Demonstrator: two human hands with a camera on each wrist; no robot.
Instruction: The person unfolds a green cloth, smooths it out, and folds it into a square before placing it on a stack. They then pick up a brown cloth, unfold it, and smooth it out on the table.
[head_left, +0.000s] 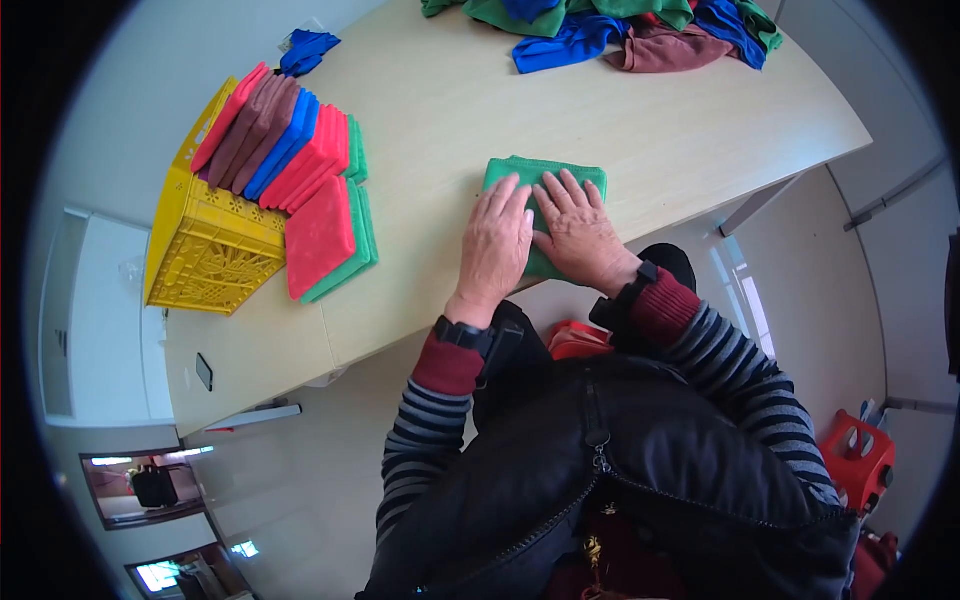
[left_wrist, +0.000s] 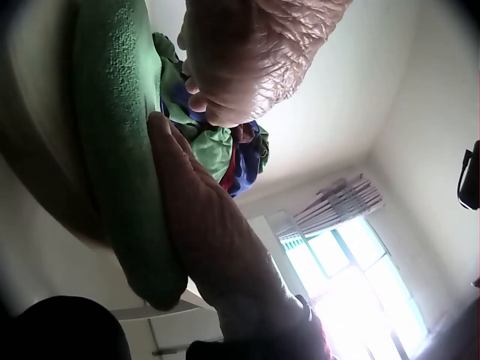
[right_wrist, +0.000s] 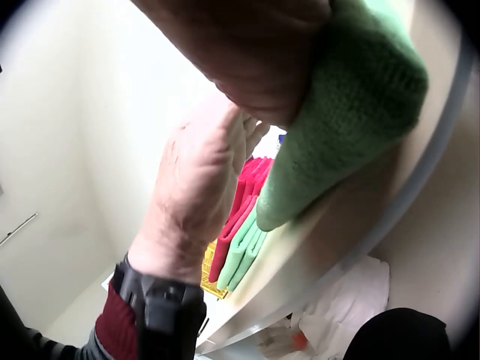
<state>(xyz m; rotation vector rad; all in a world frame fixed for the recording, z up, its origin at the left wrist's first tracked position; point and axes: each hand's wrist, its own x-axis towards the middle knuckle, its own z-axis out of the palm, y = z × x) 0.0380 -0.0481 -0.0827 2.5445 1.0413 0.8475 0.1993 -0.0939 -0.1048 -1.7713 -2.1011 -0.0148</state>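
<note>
A folded green cloth [head_left: 545, 262] lies near the table's front edge in the head view. The right hand [head_left: 582, 232] rests flat on it with fingers spread. The left hand [head_left: 495, 240], fingers straight, is over the cloth's left side. In the left wrist view the right hand [left_wrist: 217, 240] lies against the thick green cloth [left_wrist: 124, 165], while the left hand [left_wrist: 255, 60] is raised a little off it. The right wrist view shows the left hand [right_wrist: 196, 180] beside the cloth [right_wrist: 345, 127] and the right hand [right_wrist: 247, 52] pressing on top.
Folded red, brown, blue and green cloths [head_left: 320, 150] stand in a row at and beside a yellow basket [head_left: 225, 250] on the left. Crumpled cloths [head_left: 670, 45] lie at the table's far side. A phone-like dark object [head_left: 204, 371] sits at the left end of the table [head_left: 430, 120].
</note>
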